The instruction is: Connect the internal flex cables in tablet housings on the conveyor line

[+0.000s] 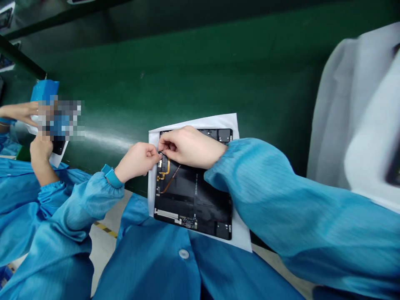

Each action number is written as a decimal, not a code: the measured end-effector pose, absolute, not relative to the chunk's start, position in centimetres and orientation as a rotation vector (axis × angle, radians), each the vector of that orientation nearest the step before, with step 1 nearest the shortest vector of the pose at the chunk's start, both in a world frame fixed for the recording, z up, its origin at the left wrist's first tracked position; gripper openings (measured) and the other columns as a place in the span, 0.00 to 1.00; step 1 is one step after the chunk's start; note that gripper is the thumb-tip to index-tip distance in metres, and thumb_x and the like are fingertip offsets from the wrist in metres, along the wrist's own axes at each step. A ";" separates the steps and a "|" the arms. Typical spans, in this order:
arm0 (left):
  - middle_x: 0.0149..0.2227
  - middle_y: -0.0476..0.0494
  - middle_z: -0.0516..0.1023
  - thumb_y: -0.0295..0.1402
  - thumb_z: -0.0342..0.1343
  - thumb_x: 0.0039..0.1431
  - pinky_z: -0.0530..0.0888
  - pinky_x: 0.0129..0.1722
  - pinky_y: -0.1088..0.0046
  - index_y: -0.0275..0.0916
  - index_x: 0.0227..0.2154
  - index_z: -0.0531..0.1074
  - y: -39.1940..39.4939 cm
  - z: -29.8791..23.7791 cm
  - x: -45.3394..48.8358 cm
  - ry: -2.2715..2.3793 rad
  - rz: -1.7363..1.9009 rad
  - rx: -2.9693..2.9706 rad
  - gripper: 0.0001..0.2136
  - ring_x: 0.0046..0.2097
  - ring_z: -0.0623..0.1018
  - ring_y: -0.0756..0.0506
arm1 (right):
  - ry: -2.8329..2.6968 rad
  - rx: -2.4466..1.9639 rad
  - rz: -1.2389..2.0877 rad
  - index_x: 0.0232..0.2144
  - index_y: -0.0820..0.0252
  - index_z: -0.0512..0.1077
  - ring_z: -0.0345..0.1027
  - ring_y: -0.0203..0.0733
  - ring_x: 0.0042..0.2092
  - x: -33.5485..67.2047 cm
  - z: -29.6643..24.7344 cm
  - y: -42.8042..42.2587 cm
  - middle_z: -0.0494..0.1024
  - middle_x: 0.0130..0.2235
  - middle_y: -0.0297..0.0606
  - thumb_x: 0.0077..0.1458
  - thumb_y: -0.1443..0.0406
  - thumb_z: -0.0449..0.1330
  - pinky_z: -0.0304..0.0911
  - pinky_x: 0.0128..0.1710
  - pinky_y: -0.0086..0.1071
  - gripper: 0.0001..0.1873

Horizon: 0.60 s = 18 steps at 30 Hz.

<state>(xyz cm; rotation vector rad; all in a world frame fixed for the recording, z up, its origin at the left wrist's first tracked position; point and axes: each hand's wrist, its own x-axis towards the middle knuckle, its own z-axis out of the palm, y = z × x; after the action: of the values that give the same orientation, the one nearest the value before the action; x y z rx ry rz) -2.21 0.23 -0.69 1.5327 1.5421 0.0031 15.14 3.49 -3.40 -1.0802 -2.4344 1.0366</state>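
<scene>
An opened tablet (200,200), black inside with a small circuit board and an orange flex cable (168,166), lies on a white sheet (151,187) at the table's front edge. My right hand (190,146) reaches over the tablet's upper left part, thumb and fingers pinched near its left edge. My left hand (139,160) is closed at the same edge, its fingertips close to those of the right. What either hand pinches is too small or hidden to make out.
The green table (218,75) stretches ahead. At left, a co-worker's hands (42,150) are at another device on a white sheet, beside a blue packet (45,91). White wrapping (337,112) stands at right. More devices lie at the far left.
</scene>
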 end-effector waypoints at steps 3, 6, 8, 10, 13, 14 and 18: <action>0.15 0.56 0.67 0.29 0.53 0.58 0.62 0.23 0.78 0.38 0.19 0.65 0.6 -0.4 -1.9 1.570 -0.012 1.629 0.12 0.17 0.67 0.54 | -2.455 -1.069 0.999 0.32 0.61 0.76 0.68 0.37 0.30 15.3 -3.6 3.4 0.79 0.30 0.36 0.52 0.74 0.57 0.59 0.36 0.29 0.09; 0.17 0.54 0.69 0.27 0.55 0.54 0.62 0.26 0.76 0.37 0.19 0.67 1.0 -0.2 -1.6 1.577 -0.011 1.840 0.10 0.21 0.67 0.53 | -2.499 -1.029 0.846 0.33 0.62 0.77 0.71 0.41 0.36 15.8 -4.0 2.5 0.80 0.34 0.40 0.56 0.73 0.56 0.61 0.40 0.32 0.10; 0.19 0.52 0.71 0.26 0.56 0.54 0.61 0.28 0.75 0.37 0.19 0.68 1.3 0.0 -1.5 1.566 -0.023 1.972 0.09 0.24 0.68 0.52 | -2.538 -1.021 0.707 0.34 0.62 0.78 0.71 0.44 0.40 16.2 -4.0 1.6 0.79 0.37 0.43 0.59 0.72 0.55 0.61 0.42 0.34 0.11; 0.22 0.51 0.72 0.27 0.57 0.55 0.62 0.30 0.74 0.37 0.21 0.70 1.6 0.1 -1.5 1.549 -0.056 2.055 0.08 0.26 0.69 0.51 | -2.583 -1.052 0.589 0.36 0.63 0.78 0.70 0.46 0.42 16.7 -4.0 0.6 0.79 0.38 0.45 0.61 0.72 0.53 0.62 0.43 0.36 0.12; 0.24 0.49 0.73 0.27 0.57 0.57 0.63 0.32 0.73 0.37 0.24 0.72 2.0 0.3 -1.5 1.496 -0.110 2.146 0.07 0.28 0.70 0.50 | -2.645 -1.109 0.459 0.38 0.64 0.79 0.68 0.46 0.40 17.3 -3.7 -0.6 0.78 0.38 0.46 0.63 0.72 0.52 0.62 0.41 0.36 0.14; 0.26 0.48 0.74 0.27 0.57 0.57 0.64 0.33 0.73 0.37 0.25 0.73 2.2 0.3 -1.5 1.462 -0.119 2.188 0.06 0.29 0.71 0.49 | -2.659 -1.113 0.428 0.38 0.64 0.79 0.68 0.45 0.39 17.5 -3.6 -0.8 0.78 0.37 0.46 0.63 0.72 0.51 0.61 0.40 0.36 0.15; 0.35 0.44 0.76 0.24 0.56 0.56 0.67 0.37 0.72 0.36 0.29 0.75 3.4 0.2 -1.6 1.237 -0.148 2.351 0.04 0.37 0.74 0.47 | -2.671 -1.111 0.354 0.36 0.63 0.79 0.66 0.45 0.38 17.9 -3.5 -1.1 0.77 0.37 0.45 0.63 0.72 0.51 0.61 0.40 0.36 0.15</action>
<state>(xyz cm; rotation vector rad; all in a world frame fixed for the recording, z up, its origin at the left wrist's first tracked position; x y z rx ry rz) -1.56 3.44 0.23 2.3506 1.2369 -0.1479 17.88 -1.08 -3.51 -1.1107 -2.6708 0.3537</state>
